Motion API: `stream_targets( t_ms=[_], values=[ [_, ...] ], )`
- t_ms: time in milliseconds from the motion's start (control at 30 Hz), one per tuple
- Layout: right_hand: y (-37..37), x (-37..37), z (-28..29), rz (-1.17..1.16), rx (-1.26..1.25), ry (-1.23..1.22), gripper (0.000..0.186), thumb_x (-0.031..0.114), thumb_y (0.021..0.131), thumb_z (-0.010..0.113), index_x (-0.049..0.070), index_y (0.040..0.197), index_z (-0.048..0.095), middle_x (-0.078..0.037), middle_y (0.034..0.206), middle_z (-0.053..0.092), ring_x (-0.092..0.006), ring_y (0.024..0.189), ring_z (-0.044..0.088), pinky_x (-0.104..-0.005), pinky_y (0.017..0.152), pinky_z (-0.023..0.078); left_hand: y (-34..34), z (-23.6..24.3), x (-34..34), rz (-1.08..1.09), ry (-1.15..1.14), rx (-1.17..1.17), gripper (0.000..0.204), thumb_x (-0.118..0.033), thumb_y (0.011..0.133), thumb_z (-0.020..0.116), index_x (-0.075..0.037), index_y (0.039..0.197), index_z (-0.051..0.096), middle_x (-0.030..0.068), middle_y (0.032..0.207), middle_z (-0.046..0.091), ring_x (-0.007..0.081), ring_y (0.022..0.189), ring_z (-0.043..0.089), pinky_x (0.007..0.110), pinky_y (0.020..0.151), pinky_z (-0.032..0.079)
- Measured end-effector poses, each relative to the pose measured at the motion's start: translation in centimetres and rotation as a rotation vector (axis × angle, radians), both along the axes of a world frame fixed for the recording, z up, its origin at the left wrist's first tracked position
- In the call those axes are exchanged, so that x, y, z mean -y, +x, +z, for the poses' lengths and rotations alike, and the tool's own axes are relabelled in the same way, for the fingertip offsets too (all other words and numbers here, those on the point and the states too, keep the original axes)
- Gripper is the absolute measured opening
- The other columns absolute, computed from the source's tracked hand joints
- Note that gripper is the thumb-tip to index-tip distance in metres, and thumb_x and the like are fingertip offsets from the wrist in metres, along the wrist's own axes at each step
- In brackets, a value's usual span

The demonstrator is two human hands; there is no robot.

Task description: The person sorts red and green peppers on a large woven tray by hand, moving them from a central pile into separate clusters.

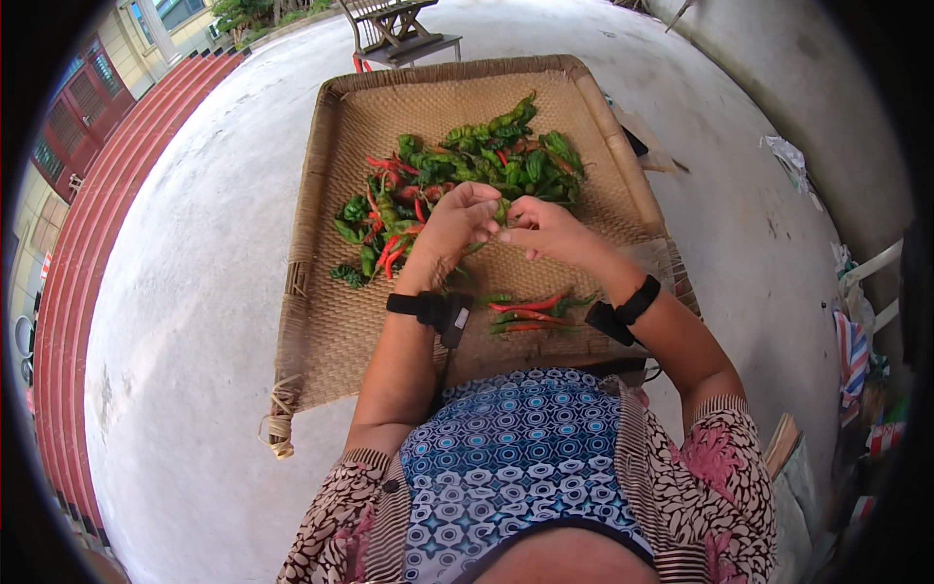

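Both hands meet over a shallow woven tray with a raised bound rim. Between the fingers is a green chili pepper, partly hidden. My left hand is closed with its fingertips pinching the pepper. My right hand has its thumb and fingers pressed together at the pepper's other side. Beyond the hands lies a loose heap of wrinkled green peppers mixed with red peppers at its left. Closer to me, several red and green peppers lie side by side in a small group.
A wooden chair stands past the tray's far edge. Red steps run along the left, up to a building. A grey wall rises on the right, with bags and a striped cloth near it. Pale concrete surrounds the tray.
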State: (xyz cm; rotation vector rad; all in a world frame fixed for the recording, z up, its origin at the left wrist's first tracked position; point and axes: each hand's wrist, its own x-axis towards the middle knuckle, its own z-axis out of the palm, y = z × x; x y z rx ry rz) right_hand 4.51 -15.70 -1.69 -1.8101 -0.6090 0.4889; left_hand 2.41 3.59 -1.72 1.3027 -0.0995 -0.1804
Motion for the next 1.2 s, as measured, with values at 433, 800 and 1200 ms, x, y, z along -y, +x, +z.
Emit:
stream_targets(
  t_ms=[433, 800, 1200],
  values=[
    [1.1, 1.5, 3.1, -0.257, -0.114, 0.304, 0.016, 0.025, 0.091, 0.055, 0.009, 0.092, 0.054, -0.001, 0.078, 0.055, -0.0110, 0.067, 0.060, -0.0255, 0.061, 0.050, 0.4, -0.4, -0.2, 0.079, 0.205, 0.043, 0.017, -0.008, 0.092, 0.051, -0.006, 0.109, 0.055, 0.0005, 0.093, 0.060, 0.0059, 0.065, 0.057, 0.019, 0.054, 0.039],
    [2.8, 1.1, -2.6, 0.034, 0.233, -0.267, 0.026, 0.021, 0.084, 0.063, 0.007, 0.104, 0.056, -0.006, 0.092, 0.061, -0.0196, 0.079, 0.062, -0.0330, 0.066, 0.050, 0.5, -0.3, -0.1, 0.265, 0.101, 0.002, 0.018, -0.008, 0.090, 0.053, -0.007, 0.108, 0.056, 0.0005, 0.095, 0.062, 0.0070, 0.064, 0.059, 0.020, 0.053, 0.040],
    [1.5, 1.9, 1.4, 0.022, 0.335, -0.507, 0.023, 0.016, 0.079, 0.063, 0.004, 0.099, 0.058, -0.010, 0.091, 0.063, -0.0251, 0.082, 0.062, -0.0397, 0.069, 0.049, -0.3, 0.5, 0.1, 0.439, 0.073, 0.136, 0.021, -0.001, 0.086, 0.049, -0.001, 0.107, 0.051, 0.0041, 0.086, 0.053, 0.0115, 0.063, 0.055, 0.024, 0.059, 0.045]
  ],
)
